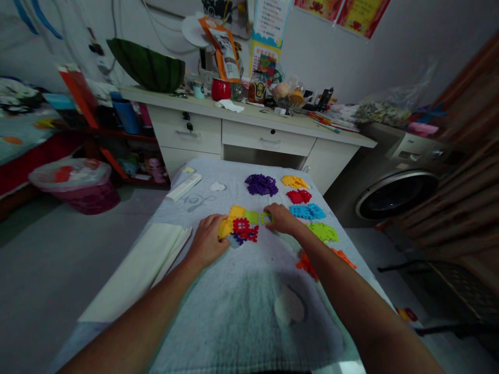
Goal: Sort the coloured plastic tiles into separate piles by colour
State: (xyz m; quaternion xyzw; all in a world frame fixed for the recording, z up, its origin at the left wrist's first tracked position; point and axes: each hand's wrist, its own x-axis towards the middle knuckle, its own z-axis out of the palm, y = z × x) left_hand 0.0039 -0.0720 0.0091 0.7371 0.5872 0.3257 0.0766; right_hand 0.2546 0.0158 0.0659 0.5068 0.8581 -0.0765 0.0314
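A cluster of joined plastic tiles in yellow, red, green and blue lies on a grey towel-covered table. My left hand is closed on the yellow tile at the cluster's left edge. My right hand pinches a light green tile at the cluster's right edge. Sorted piles lie beyond: purple, yellow, red, blue, light green and orange, partly under my right forearm.
A folded cream cloth lies at the table's left edge, a white remote farther back. A cluttered desk with half a watermelon stands behind. A washing machine is at right, a pink bin at left.
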